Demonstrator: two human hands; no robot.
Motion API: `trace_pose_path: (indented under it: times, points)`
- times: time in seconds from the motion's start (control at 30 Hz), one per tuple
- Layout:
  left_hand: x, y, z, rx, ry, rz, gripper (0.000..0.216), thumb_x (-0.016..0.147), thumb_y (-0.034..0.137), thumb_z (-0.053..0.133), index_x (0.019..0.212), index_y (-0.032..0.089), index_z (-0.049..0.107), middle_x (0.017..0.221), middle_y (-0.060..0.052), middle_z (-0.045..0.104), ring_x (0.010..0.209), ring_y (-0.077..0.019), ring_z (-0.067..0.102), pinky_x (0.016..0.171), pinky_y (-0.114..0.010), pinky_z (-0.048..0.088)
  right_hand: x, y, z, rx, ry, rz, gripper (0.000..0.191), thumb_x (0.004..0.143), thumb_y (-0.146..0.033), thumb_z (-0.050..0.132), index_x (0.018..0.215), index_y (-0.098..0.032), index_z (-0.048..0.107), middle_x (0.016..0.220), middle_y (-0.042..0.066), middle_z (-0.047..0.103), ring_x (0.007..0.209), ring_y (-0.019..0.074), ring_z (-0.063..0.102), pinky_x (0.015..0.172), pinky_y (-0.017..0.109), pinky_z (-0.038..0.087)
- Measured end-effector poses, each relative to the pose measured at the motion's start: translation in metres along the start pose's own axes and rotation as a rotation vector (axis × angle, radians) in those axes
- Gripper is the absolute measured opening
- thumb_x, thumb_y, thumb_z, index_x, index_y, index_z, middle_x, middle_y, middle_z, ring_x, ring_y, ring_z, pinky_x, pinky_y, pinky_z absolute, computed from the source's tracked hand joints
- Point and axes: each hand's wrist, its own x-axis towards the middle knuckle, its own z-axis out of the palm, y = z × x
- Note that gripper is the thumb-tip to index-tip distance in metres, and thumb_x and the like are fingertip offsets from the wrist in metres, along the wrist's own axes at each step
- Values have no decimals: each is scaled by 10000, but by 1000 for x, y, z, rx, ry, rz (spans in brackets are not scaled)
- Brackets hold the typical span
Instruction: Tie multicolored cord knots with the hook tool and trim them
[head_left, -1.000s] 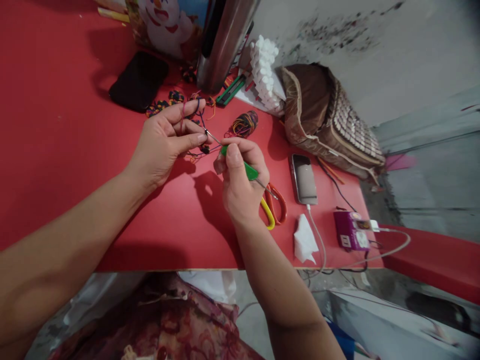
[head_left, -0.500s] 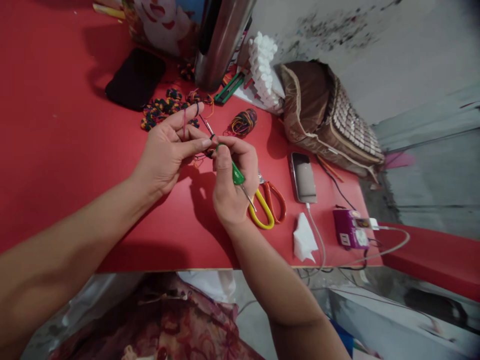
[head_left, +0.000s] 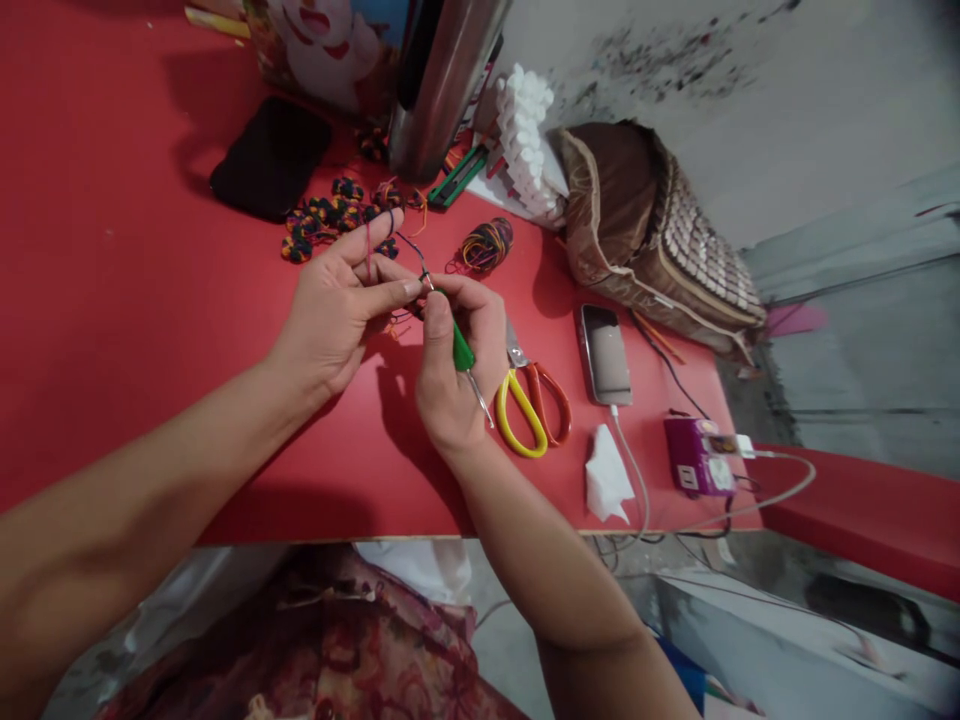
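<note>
Bare red table (head_left: 112, 300) left of the hands, open passage. Right side crowded: scissors (head_left: 529, 400), phone (head_left: 604, 355), tissue (head_left: 606, 480), charger (head_left: 701, 458). Far edge blocked by black pouch (head_left: 270, 158), metal flask (head_left: 439, 85), brown bag (head_left: 645, 230).

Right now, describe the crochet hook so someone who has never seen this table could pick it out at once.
Start at the red table, where two hands meet near its middle. The right hand pinches a thin metal crochet hook, its tip against the left hand, which has multicoloured thread looped over the fingers. Its bright green grip sets it apart from the yellow-and-orange scissors lying just to its right.
</note>
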Motion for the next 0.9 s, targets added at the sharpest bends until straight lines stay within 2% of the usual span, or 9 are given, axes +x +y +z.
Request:
trace_pose_path:
  times: [0.13, 0.2, 0.33, 0.53, 0.63, 0.77, 0.9]
  points:
    - [5, 5, -10, -10, -54, -74, 831, 732, 326, 1088, 1489, 430, 764, 919, 7, 874, 1081, -370, 841, 729, -456, 620, 2, 1, -8, -11, -62, -33, 330, 1165, -615, 645, 1202, -321, 790, 1141, 62, 777, 1048, 242, 771, 984, 428, 684]
    - [6, 12, -11, -3, -57, -85, 767, 694, 298, 1094, 1394, 414, 803, 887, 3, 860, 1115, -393, 837, 741, -475, 617, 4, 2, -12, 19, -67, -83, 286, 1169, -559, 666, 1205, -312, 806, 1123, 63, 779, 1007, 238, 770, 958, 426, 685]
    - [9, 25, -13, -12, -49, -83, 573, 674, 250, 1064, 1189, 361, 838, 823, 15, 820, 1102, -364, 839, 823, -489, 636, 8, 2, -15, 100, -79, -150, 183, 1175, -431, 699, 1208, -305, 828, 1050, 50, 785, 915, 197, 751, 886, 373, 672]
    - [10, 33, -23, 43, -132, -122, 638, 729, 276, 1021, 1319, 369, 797, 808, -25, 805, 1183, -436, 856, 773, -513, 652, 9, 2, -16, 73, -84, -153, 185, 1171, -462, 701, 1192, -343, 842, 986, 15, 765, 857, 183, 744, 849, 359, 675]
    - [9, 38, -24, 57, -103, -153, 617, 717, 282, 1017, 1295, 352, 812, 842, -35, 816, 1189, -430, 861, 725, -486, 658, 9, 0, -17, 67, -85, -167, 209, 1167, -481, 698, 1161, -333, 845, 941, 11, 755, 823, 181, 734, 825, 359, 682]
    - [8, 43, -23, 47, -39, -179, 500, 686, 235, 979, 1167, 321, 873, 921, -31, 855, 1152, -396, 866, 615, -414, 623, 8, -3, -19, 41, -100, -97, 233, 1158, -529, 706, 1169, -351, 856, 959, 18, 762, 851, 197, 747, 854, 390, 693]
    - [11, 44, -28, 10, -46, -191, 429, 718, 190, 942, 1127, 303, 887, 924, -36, 866, 1041, -373, 884, 550, -371, 589, 8, -4, -21, 124, -135, -126, 154, 1164, -419, 731, 1212, -365, 866, 1018, -2, 802, 897, 181, 778, 859, 369, 677]
